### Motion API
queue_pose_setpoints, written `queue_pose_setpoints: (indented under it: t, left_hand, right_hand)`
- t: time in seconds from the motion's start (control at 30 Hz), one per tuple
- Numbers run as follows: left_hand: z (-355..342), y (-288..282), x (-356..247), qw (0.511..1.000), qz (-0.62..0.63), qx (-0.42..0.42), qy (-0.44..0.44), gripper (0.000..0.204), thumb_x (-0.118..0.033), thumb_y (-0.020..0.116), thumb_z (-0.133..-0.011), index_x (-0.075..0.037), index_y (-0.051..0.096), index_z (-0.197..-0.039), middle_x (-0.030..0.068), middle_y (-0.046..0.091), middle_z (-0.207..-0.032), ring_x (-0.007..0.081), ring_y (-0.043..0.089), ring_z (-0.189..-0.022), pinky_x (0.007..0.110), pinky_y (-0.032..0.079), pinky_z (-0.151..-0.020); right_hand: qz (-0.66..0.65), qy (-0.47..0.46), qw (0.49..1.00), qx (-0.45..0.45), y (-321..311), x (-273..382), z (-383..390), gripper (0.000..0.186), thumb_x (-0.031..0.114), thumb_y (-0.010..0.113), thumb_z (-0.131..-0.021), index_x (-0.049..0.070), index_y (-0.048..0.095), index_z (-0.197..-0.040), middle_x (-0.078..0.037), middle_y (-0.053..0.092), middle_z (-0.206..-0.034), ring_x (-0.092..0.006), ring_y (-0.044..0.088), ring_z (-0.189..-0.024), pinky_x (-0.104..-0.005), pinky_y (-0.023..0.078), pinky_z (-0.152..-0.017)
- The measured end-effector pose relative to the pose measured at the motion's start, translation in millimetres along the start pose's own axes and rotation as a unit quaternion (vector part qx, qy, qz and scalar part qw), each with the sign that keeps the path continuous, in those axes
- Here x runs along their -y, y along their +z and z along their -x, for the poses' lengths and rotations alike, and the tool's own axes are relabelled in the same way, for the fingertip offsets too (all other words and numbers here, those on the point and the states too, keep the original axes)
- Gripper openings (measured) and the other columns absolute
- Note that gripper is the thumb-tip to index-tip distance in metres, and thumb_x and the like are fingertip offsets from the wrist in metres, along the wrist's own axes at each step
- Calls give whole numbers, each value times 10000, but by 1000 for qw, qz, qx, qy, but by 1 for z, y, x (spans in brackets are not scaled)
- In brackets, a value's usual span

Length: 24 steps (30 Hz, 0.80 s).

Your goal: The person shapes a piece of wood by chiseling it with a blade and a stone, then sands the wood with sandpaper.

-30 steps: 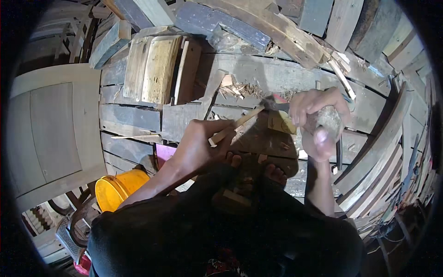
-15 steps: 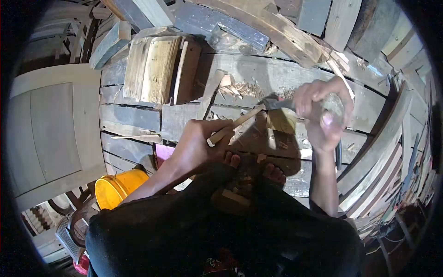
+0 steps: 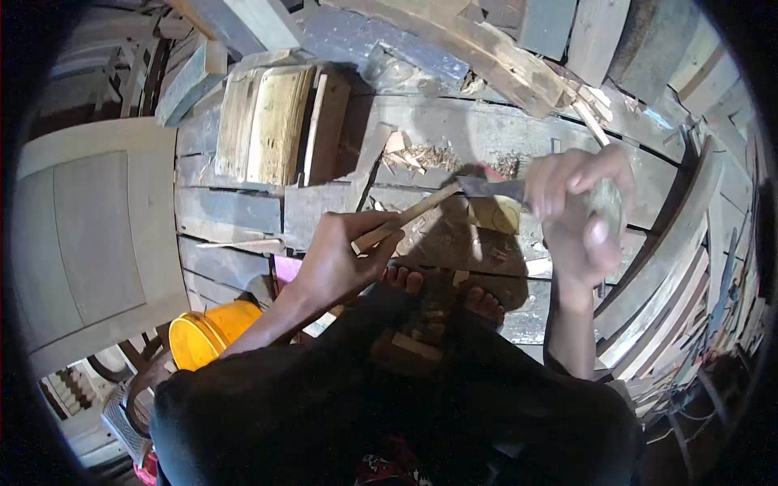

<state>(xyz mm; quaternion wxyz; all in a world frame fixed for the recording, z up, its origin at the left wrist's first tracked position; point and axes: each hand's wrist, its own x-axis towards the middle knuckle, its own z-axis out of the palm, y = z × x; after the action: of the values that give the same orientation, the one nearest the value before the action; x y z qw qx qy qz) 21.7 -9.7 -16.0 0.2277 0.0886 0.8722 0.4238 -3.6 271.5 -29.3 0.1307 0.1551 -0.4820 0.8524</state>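
My left hand point(image 3: 344, 243) is closed around the near end of a thin wooden stick point(image 3: 421, 211), which slants away from me to the right. Gripped in my right hand point(image 3: 579, 202) is a knife with a dark flat blade point(image 3: 490, 188) pointing left. Its thick, pale greenish handle point(image 3: 608, 206) shows partly behind my fingers. The blade meets or nearly meets the stick's far tip; contact is hard to make out. Below the blade, a yellowish wood block point(image 3: 494, 215) lies partly in shadow. My bare feet point(image 3: 485, 304) rest on the planks close to the stick.
Stacked wooden boards point(image 3: 279, 125) stand at the back left, with wood shavings point(image 3: 425, 155) beside them. A yellow bucket point(image 3: 198, 338) sits at my left near a panelled wooden door point(image 3: 93, 235). Long beams point(image 3: 502, 61) lie at the back, and scrap strips point(image 3: 681, 316) crowd the right.
My left hand and the stick have shifted slightly left. My right hand has turned a little, and the blade has moved slightly left, staying at the stick's tip.
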Motion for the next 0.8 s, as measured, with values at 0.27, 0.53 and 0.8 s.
queue_pose_setpoints:
  t: [0.27,0.53,0.8]
  left_hand:
    - [-4,-3,-12,999,-23,28,-19,251,-67,758,-931,39,748,-1158,167,792,-985,141,717,-846,318,584,-777]
    - [-3,-1,-11,999,-22,-13,25,184,-74,767,-884,25,773,-1039,208,763,-887,301,771,-744,355,574,-649]
    - [-7,2,-21,999,-37,-4,17,199,-59,759,-875,27,774,-1054,204,761,-830,306,764,-695,370,576,-630]
  right_hand:
    - [-1,-4,934,358,-38,86,-36,332,429,655,-1008,108,570,-989,-56,680,-821,-170,645,-666,-344,512,-600]
    - [-6,-28,999,41,11,2,-1,364,280,773,-854,12,569,-989,-83,619,-786,-166,592,-634,-286,487,-545]
    - [-69,31,945,318,-35,58,-17,143,245,582,-1039,103,583,-1024,-21,634,-825,-145,615,-718,-327,501,-673]
